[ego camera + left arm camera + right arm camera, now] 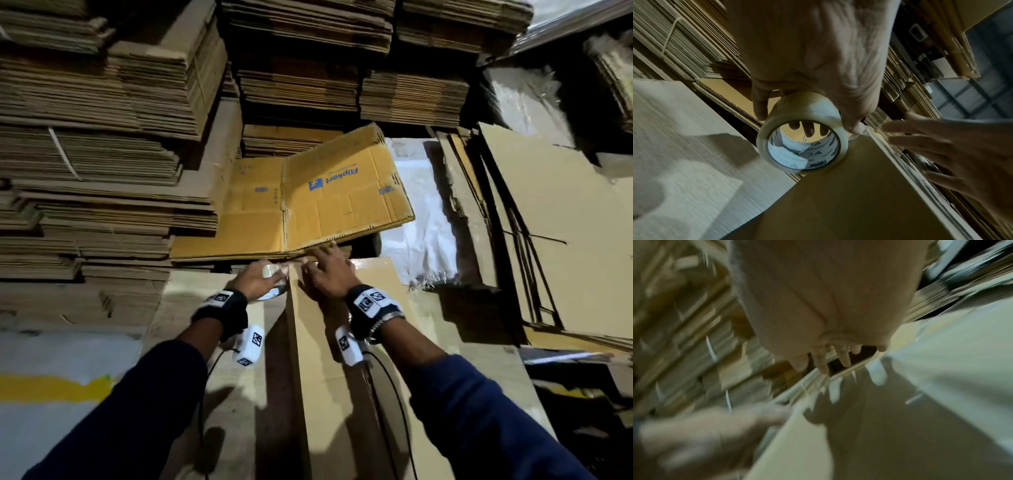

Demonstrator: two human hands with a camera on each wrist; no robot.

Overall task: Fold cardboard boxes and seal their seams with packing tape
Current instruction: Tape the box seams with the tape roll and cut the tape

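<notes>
A plain brown cardboard box lies in front of me, its long edge running away from me. My left hand grips a roll of clear packing tape at the box's far end, left of that edge. In the left wrist view its fingers pass through the core of the roll, which sits against the box. My right hand rests with fingers spread on the far end of the box, right of the edge, beside the roll. The right wrist view is blurred; straight fingers reach over the box's far rim.
Tall stacks of flattened cartons fill the left and back. A yellow flat carton printed in blue lies just beyond my hands. White sacking and leaning cardboard sheets are at right. A yellow floor stripe shows at lower left.
</notes>
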